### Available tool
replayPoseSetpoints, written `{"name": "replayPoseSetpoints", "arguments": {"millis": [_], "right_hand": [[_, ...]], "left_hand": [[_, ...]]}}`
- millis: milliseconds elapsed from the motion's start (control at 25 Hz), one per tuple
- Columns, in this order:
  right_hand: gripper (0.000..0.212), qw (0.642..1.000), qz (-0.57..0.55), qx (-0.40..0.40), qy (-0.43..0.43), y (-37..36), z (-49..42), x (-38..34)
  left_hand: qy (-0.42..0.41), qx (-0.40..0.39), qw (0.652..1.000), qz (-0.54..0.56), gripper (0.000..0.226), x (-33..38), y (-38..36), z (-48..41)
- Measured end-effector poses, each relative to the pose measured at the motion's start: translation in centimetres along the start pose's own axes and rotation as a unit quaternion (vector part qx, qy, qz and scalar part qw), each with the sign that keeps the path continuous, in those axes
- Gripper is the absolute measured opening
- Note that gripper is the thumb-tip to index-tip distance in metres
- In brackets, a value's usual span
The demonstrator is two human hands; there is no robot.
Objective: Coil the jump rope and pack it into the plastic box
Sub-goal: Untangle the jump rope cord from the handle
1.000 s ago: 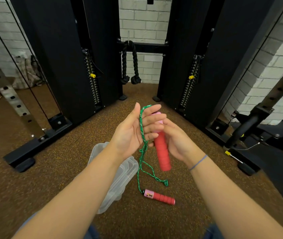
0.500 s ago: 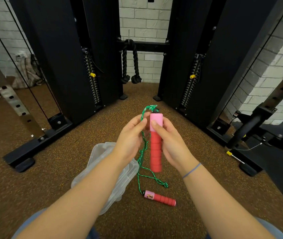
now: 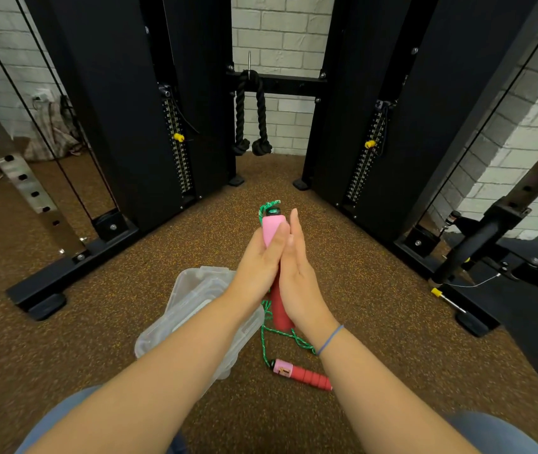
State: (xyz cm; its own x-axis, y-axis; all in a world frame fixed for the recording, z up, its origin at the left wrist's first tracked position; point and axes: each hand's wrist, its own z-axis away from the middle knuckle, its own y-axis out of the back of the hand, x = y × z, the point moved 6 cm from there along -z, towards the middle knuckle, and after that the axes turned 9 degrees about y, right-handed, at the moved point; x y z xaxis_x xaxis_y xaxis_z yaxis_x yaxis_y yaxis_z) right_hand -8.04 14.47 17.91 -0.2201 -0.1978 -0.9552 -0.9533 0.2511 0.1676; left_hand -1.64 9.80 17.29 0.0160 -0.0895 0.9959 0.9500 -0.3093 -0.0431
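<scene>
Jump rope [image 3: 262, 342]: green braided cord, two red handles capped pink. The upper handle [image 3: 272, 226] is held upright in the air in front of me. Cord leaves its top end, reappears below my hands and runs down to the second handle [image 3: 303, 375]. That handle lies on the floor [image 3: 113, 339], just beside the plastic box [image 3: 192, 299].

Left grip [image 3: 257, 260]: fingers curled round the upper handle near its pink cap.

Right grip [image 3: 297, 270]: flat, fingers straight, pressed against the handle's other side; it clasps nothing on its own.

Step in hand, as I judge it: the start of coiling. I see no finished loops, and the cord hangs slack below. The next move calls for one grip to keep the handle while the other gathers cord in even turns, bringing up the second handle last.

Plastic box: clear, lid apparently on. I expect it needs opening before packing.

Room: open floor ahead and to the right of the box.

Edges: cable-machine columns [image 3: 123, 126] ahead on both sides, a triceps rope [image 3: 251, 119] hanging between them, and a base rail [image 3: 64, 276] at left. All are well apart from the work.
</scene>
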Motion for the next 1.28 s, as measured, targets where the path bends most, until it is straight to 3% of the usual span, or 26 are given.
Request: {"name": "replayPoseSetpoints", "arguments": {"millis": [80,200,400,560,1000,1160,1280], "right_hand": [[0.052,1.000,-0.012,-0.004,-0.023,-0.4,0.7,-0.2],[0.049,0.999,-0.017,-0.025,-0.045,-1.4,1.7,1.0],[0.063,0.997,-0.003,-0.038,-0.069,-2.5,2.7,4.5],[0.033,0.996,0.017,-0.074,-0.047,-2.7,3.2,5.5],[0.024,0.972,0.180,-0.148,0.026,-1.2,3.1,5.1],[0.026,0.971,0.198,-0.133,0.006,0.7,2.4,5.4],[0.026,0.959,0.240,-0.147,0.033,2.3,2.3,4.4]], "left_hand": [[0.010,0.010,0.998,0.056,0.038,0.6,0.9,-0.6],[0.026,0.009,0.988,0.149,0.045,1.4,2.4,-1.8],[0.038,0.028,0.963,0.265,0.048,1.9,4.8,-3.1],[0.049,0.055,0.938,0.339,0.045,1.8,6.3,-3.6],[0.086,0.048,0.894,0.437,0.047,1.5,7.0,-3.9],[0.093,0.055,0.891,0.442,0.048,1.6,7.1,-3.6],[0.088,0.054,0.907,0.409,0.047,1.4,7.0,-3.8]]}}
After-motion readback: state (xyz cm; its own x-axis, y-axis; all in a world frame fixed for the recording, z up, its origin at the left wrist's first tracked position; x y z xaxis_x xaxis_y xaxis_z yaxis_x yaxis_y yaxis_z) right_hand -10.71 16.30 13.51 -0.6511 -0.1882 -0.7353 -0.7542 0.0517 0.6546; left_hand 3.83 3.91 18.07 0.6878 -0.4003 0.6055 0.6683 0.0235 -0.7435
